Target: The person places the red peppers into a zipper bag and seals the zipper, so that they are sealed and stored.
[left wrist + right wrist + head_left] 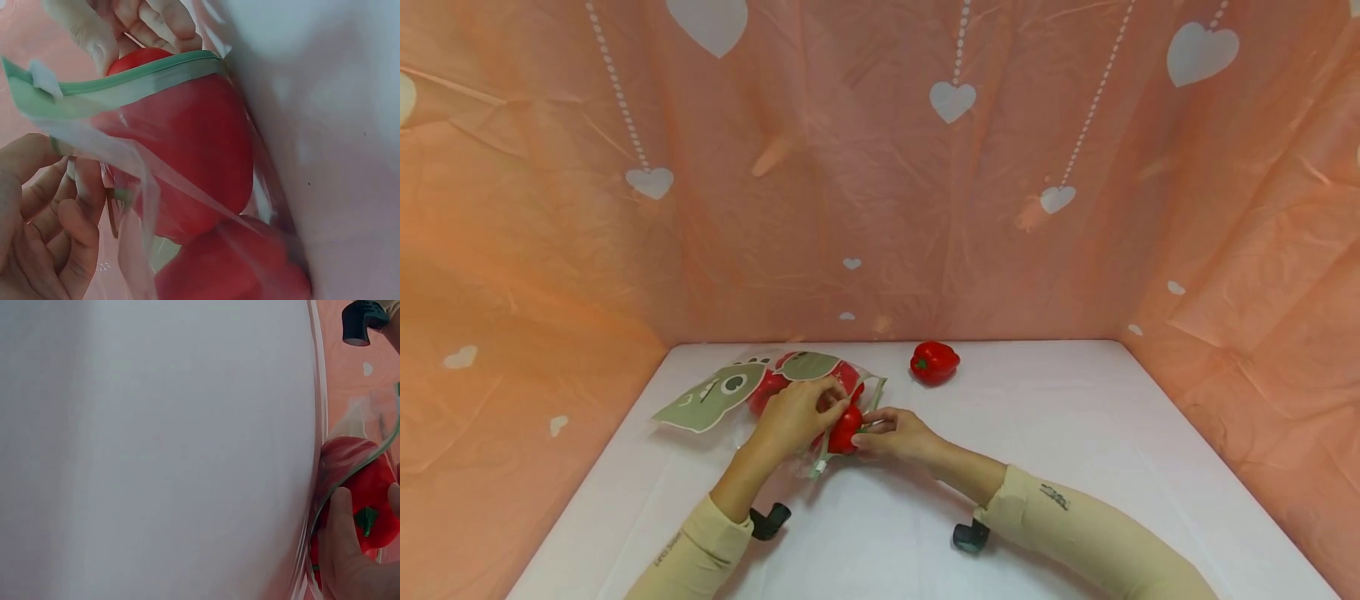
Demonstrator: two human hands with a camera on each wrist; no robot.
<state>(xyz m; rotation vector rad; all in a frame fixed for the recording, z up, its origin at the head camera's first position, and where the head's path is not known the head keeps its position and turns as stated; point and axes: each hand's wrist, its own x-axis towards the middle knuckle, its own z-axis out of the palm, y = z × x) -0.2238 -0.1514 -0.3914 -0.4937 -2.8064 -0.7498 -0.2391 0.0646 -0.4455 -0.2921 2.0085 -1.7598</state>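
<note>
A clear zip bag (pixel 707 402) with a green cartoon print lies at the left of the table, several red bell peppers inside it. My left hand (pixel 805 410) pinches the edge of its mouth, clearly seen in the left wrist view where the green zip strip (pixel 137 75) runs across. At that mouth is a red bell pepper (pixel 846 430), mostly behind the plastic. My right hand (pixel 901 435) holds this pepper by its stem end, fingers spread around the green stem (pixel 366 519) in the right wrist view. Another pepper (pixel 231 262) sits deeper in the bag.
One more red bell pepper (pixel 935 363) lies on the white table (pixel 1075 433) near its back edge, right of the bag. An orange curtain with hearts (pixel 880 183) encloses the back and sides. Dark camera mounts (pixel 972 536) hang at both wrists.
</note>
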